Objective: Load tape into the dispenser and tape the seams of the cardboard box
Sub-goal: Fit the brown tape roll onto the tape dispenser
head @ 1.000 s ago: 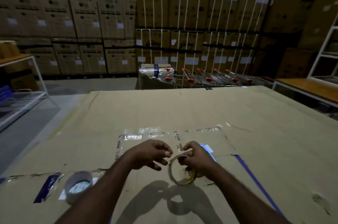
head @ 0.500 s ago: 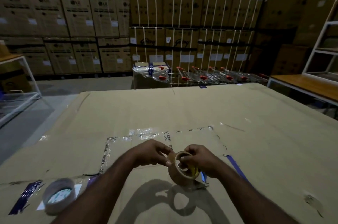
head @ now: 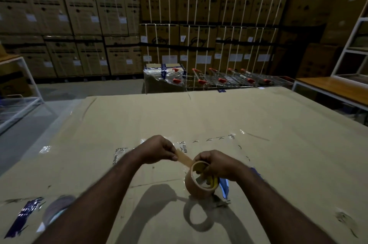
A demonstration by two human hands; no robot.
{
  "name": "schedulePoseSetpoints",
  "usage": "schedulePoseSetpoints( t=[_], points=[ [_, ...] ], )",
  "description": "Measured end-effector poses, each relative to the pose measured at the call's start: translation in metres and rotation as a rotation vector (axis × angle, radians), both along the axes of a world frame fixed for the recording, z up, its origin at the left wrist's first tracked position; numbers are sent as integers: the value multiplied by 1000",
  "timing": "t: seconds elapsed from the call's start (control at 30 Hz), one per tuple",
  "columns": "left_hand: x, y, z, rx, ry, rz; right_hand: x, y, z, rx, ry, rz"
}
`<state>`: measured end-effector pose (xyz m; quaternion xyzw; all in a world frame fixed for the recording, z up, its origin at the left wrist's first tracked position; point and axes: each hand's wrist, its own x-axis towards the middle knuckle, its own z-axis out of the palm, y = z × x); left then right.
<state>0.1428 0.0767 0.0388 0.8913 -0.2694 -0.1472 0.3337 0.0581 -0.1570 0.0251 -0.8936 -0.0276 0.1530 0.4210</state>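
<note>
A brown tape roll (head: 196, 185) hangs just above the big flat cardboard box (head: 219, 116) in front of me. My right hand (head: 216, 165) grips the roll, fingers through its core, with something yellow and metallic inside it. My left hand (head: 159, 149) pinches the free tape end (head: 184, 158), a short strip stretched from the roll up to the left. No full dispenser body is visible.
A second, pale tape roll (head: 57, 207) lies on the cardboard at lower left, partly behind my left forearm, near blue printed tape (head: 25, 211). Shopping trolleys (head: 223, 79) and stacked cartons (head: 199, 24) stand beyond the box. White-framed tables flank both sides.
My left hand has pulled away to the upper left, drawing a short strip of tape off the roll. The roll has turned in my right hand; the view shifted left.
</note>
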Motion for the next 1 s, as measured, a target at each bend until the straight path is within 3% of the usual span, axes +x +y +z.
schedulePoseSetpoints(
  t=[0.47,0.9,1.0],
  points=[
    [19,-19,-1,25,-46,-51,-4,-3,6,-261,2,48],
    [37,-14,-9,18,8,3,5,-4,-23,-153,-89,-110],
    [41,-8,-14,13,-2,38,9,-3,-30,-74,-74,-232]
  ],
)
